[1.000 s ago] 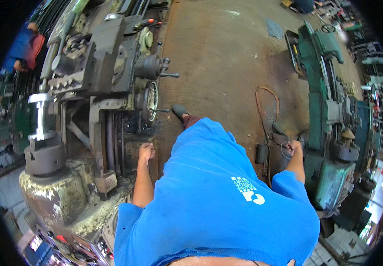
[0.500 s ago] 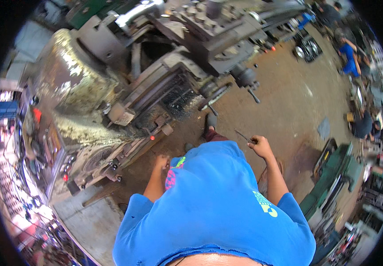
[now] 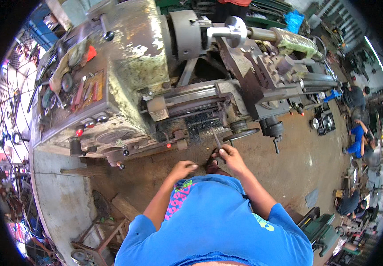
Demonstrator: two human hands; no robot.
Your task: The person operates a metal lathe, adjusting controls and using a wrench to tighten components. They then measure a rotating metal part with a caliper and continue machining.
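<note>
My right hand (image 3: pixel 229 158) is closed around a slim, tapered grey metal tool (image 3: pixel 216 138), its thin end pointing up toward the lathe. Left of it, my left hand (image 3: pixel 183 169) hovers before the blue shirt, fingers loosely bent and nothing visible in them. Both hands are apart from the large, worn lathe (image 3: pixel 145 48) ahead. Its chuck (image 3: pixel 187 36) stands beside a shiny metal workpiece (image 3: pixel 235 32), and the carriage (image 3: pixel 266 86) lies to the right. Closest to the tool's tip is a handwheel (image 3: pixel 241 132) low on the lathe.
Tools lie on the headstock's tray (image 3: pixel 52 122), with an orange-red cloth (image 3: pixel 90 53) nearby. Red-knobbed levers (image 3: pixel 168 145) jut from the lathe front. At lower left stands a metal frame (image 3: pixel 98 239). A green machine (image 3: pixel 326 232) is at lower right. Other people (image 3: pixel 356 139) are at far right.
My view has swung right-to-left across the scene, so the lathe sits more centrally. Both hands have come inward and closer together; the right still grips the tool, now pointing more upright.
</note>
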